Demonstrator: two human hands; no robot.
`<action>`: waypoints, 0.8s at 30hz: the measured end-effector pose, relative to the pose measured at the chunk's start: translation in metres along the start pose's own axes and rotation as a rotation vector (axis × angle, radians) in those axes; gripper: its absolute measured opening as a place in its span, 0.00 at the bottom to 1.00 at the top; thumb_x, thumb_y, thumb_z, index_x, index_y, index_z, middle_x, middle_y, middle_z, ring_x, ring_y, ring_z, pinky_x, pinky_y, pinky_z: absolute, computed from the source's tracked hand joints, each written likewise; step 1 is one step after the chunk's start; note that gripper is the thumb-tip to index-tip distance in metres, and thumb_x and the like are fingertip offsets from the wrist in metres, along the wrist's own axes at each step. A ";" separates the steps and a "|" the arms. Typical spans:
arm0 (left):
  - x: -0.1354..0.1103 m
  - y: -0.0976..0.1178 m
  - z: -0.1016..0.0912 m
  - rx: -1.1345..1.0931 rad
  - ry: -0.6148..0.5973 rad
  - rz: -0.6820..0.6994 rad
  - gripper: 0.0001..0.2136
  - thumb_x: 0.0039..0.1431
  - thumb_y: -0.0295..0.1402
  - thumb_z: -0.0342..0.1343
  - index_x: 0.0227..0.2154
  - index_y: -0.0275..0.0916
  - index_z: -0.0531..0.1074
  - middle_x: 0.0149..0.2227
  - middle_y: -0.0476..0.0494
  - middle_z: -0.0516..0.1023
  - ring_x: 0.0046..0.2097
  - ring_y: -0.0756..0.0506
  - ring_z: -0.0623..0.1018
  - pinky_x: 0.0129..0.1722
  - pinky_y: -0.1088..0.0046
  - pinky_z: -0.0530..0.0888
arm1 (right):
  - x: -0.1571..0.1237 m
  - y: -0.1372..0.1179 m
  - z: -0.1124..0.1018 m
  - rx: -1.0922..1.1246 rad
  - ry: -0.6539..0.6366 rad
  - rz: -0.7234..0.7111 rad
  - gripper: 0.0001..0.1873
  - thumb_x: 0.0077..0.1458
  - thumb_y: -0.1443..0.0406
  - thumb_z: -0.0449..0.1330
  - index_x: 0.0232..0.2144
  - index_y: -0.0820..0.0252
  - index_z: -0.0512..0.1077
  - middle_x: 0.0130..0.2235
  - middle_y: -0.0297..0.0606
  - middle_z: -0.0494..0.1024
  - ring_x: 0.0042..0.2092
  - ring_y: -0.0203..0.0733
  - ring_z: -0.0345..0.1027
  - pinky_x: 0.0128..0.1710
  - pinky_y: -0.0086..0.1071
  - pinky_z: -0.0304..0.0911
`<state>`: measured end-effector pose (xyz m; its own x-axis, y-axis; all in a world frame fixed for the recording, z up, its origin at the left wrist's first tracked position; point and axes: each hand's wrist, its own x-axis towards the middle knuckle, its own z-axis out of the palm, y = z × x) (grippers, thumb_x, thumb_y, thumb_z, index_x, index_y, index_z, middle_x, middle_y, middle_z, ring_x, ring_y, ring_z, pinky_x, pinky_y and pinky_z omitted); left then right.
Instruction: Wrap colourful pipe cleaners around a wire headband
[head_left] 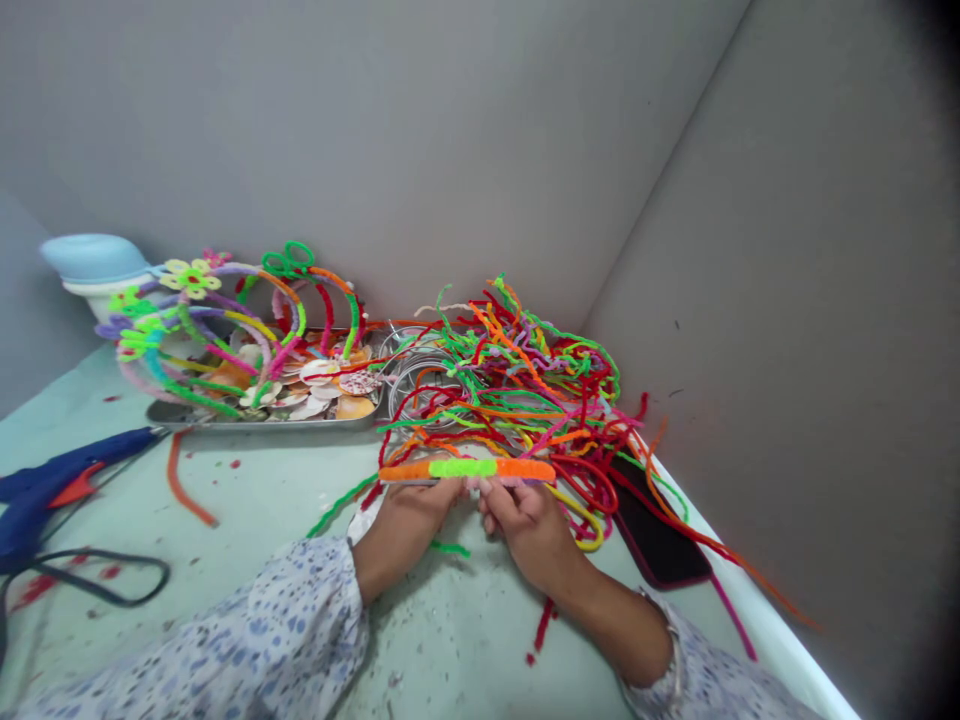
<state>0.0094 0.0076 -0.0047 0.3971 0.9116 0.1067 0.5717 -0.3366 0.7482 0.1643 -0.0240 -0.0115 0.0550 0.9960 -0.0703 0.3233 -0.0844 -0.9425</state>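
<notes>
A headband (463, 468) wrapped in fuzzy pipe cleaner, orange at both ends and lime green in the middle, is seen nearly edge-on above the table. My left hand (409, 525) closes on its near side, left of centre. On the right, my right hand (531, 520) pinches it with thumb and fingers close to the middle. A little pale pink and lilac pipe cleaner shows under the band between my fingertips; its exact form is partly hidden. Just beyond my hands spreads a tangled heap of loose pipe cleaners (517, 370) in red, green, orange and pink.
Several flower-trimmed headbands (191, 280) rest on a metal tray (262, 425) of seashells. Coils of silver wire (420, 385) lie beside it. A blue glue gun (67, 470) with its cord is at left, a light-blue-lidded container (97, 262) behind. A dark phone (660, 540) lies at right.
</notes>
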 end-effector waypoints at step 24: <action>0.006 0.019 0.003 -0.327 0.097 -0.278 0.12 0.50 0.38 0.50 0.17 0.39 0.70 0.17 0.50 0.69 0.23 0.48 0.68 0.25 0.74 0.65 | 0.005 -0.001 0.000 0.079 0.050 0.059 0.18 0.53 0.58 0.52 0.17 0.61 0.67 0.15 0.31 0.67 0.19 0.33 0.60 0.22 0.25 0.56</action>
<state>0.0244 0.0062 0.0082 0.1821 0.9801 -0.0789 0.3835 0.0031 0.9235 0.1647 -0.0193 -0.0107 0.1193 0.9865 -0.1124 0.2432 -0.1387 -0.9600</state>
